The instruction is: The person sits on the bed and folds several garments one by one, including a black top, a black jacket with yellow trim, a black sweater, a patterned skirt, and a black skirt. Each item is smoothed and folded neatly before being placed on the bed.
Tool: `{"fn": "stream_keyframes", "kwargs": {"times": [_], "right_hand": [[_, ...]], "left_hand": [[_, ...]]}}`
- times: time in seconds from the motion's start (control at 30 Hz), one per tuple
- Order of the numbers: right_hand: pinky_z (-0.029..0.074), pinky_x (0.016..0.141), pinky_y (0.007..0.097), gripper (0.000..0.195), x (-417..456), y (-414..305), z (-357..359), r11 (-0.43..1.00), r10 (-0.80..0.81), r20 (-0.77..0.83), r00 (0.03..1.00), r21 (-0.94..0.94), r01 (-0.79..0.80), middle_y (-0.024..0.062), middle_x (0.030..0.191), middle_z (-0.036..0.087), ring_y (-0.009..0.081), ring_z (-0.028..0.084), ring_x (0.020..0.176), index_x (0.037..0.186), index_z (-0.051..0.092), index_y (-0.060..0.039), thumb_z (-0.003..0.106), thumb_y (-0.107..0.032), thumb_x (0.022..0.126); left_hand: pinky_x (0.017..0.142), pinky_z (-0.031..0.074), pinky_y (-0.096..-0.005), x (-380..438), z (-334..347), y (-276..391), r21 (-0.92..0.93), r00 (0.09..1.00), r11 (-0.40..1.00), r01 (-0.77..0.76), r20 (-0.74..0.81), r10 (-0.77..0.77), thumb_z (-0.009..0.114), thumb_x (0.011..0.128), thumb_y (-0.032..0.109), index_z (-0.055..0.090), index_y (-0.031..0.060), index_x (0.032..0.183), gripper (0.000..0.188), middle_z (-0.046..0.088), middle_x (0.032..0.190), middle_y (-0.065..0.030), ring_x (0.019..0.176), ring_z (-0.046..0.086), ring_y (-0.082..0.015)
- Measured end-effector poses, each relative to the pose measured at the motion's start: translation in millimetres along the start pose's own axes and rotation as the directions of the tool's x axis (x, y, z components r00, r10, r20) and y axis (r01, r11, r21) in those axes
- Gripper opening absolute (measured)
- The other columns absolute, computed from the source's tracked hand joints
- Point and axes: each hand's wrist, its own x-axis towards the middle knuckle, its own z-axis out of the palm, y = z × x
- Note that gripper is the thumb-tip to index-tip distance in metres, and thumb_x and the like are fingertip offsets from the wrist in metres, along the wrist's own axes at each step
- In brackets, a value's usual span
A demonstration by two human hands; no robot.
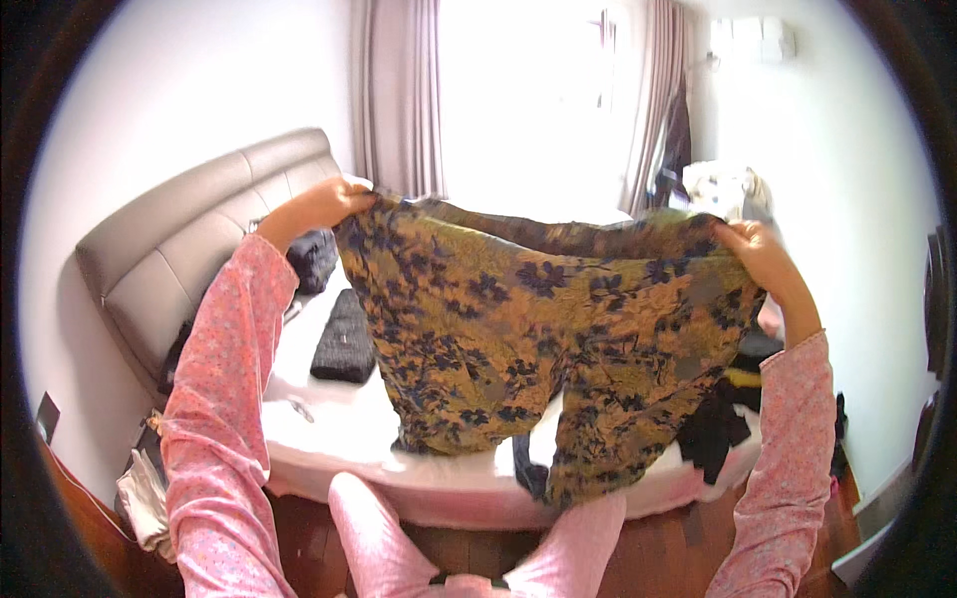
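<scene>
A pair of trousers with a dark floral print on mustard-brown cloth hangs spread out in front of me. My left hand grips one end of the waistband, and my right hand grips the other. Between them the waist opening sags a little, with the two legs dangling over the bed. Behind the cloth, much of the white bedsheet is hidden. A folded dark ribbed garment lies on the sheet to the left of the trousers.
A padded headboard rises on the left. Black clothing lies at the bed's right side, partly covered by the trousers. Beige cloth sits low at the left. Curtains flank a bright window. Wooden floor shows below the bed.
</scene>
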Motion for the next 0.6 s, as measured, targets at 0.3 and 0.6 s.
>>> {"fn": "stream_keyframes", "kwargs": {"times": [0.3, 0.6], "right_hand": [[0.050, 0.086, 0.0399, 0.030, -7.9, 158.9, 236.4, 0.984, 0.120, -0.262, 0.958, 0.159, -0.080, 0.0213, 0.105, 0.067, 0.0348, 0.065, 0.099, 0.114, 0.064, -0.0060, 0.053, -0.015, 0.087], [0.038, 0.103, 0.0407, 0.033, -230.8, 90.7, 330.1, 0.888, 0.197, 0.105, 0.975, 0.404, -0.222, 0.0204, 0.119, 0.059, 0.0327, 0.053, 0.115, 0.114, 0.056, 0.0029, 0.062, -0.009, 0.084]], "left_hand": [[0.047, 0.053, -0.0327, 4.4, 358.5, -111.3, -0.966, 0.736, 0.160, 0.201, 0.040, -0.676, 0.051, 0.090, 0.008, 0.051, 0.0013, 0.121, 0.032, 0.057, 0.076, -0.0100, 0.053, 0.060, -0.0202], [0.102, 0.037, -0.0473, -162.9, 468.6, 1.2, -0.331, 0.969, 0.931, 0.153, -0.133, -0.206, 0.074, 0.076, 0.028, 0.063, 0.0067, 0.105, 0.038, 0.050, 0.128, -0.0259, 0.122, 0.046, -0.0429]]}}
